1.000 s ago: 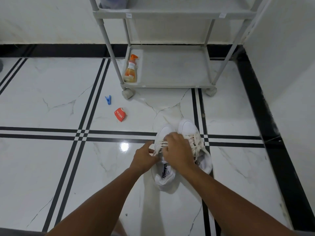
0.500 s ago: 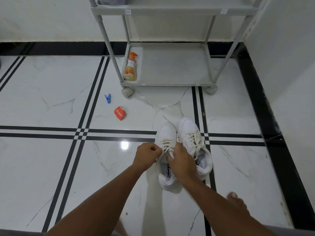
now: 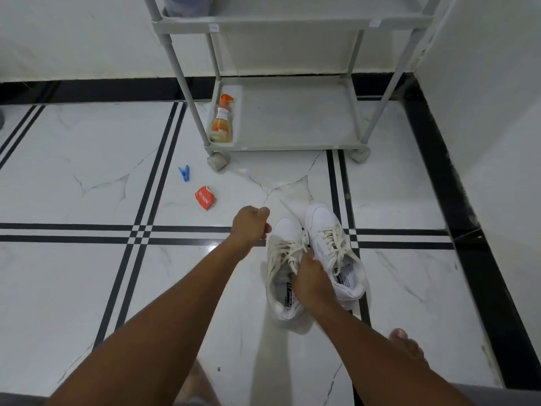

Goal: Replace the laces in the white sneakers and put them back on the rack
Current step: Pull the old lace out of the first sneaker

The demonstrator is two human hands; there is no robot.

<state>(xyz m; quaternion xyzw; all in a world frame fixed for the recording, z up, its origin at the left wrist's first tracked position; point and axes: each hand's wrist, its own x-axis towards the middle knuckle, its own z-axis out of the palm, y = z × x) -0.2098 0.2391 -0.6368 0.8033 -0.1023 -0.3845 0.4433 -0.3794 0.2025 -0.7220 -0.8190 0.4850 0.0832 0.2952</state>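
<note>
- Two white sneakers (image 3: 313,259) stand side by side on the marble floor (image 3: 87,288), toes pointing toward a grey wheeled rack (image 3: 292,142), a little in front of it.
- The left hand (image 3: 251,224) is clenched beside the toe of the sneaker farther from the wall; whether it pinches a lace end cannot be told.
- The right hand (image 3: 310,279) sits over that sneaker's opening, fingers curled round its cream laces (image 3: 287,250).
- The other sneaker is laced and touches the first.
- An orange spray bottle (image 3: 221,121) stands on the rack's bottom shelf.
- A blue clothespin (image 3: 184,173) and a red packet (image 3: 205,197) lie on the floor near the rack's front wheel.
</note>
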